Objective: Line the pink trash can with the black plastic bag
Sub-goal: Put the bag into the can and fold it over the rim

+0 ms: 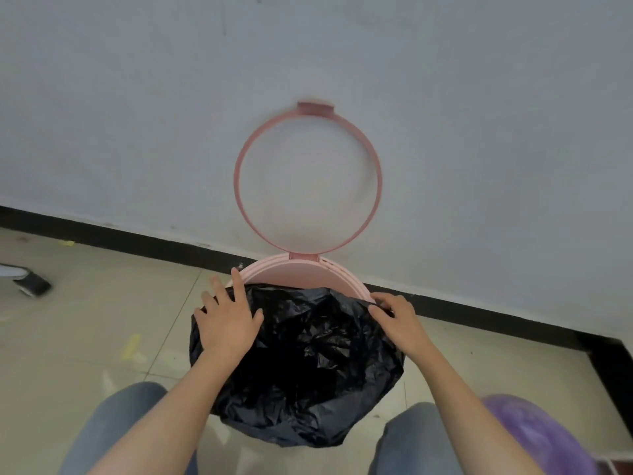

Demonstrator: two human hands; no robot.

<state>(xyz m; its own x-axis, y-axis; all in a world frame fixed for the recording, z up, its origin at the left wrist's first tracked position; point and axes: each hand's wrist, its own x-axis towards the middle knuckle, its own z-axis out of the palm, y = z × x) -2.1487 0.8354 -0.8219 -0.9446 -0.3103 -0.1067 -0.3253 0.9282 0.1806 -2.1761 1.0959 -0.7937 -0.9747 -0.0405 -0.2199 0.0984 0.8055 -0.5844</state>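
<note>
The pink trash can (301,274) stands on the floor against the wall, with only its far rim and inner back wall showing. Its pink retaining ring (308,180) is flipped up on the hinge and leans on the wall. The black plastic bag (308,365) sits in the can's mouth, its edge folded out over the near and side rim and hanging down. My left hand (227,320) lies flat with spread fingers on the bag at the left rim. My right hand (397,320) pinches the bag's edge at the right rim.
A white wall with a black baseboard (137,240) runs behind the can. Beige floor tiles lie around it. A dark object with a white shoe tip (29,281) lies at far left. A purple rounded object (537,437) sits at lower right. My knees in jeans flank the can.
</note>
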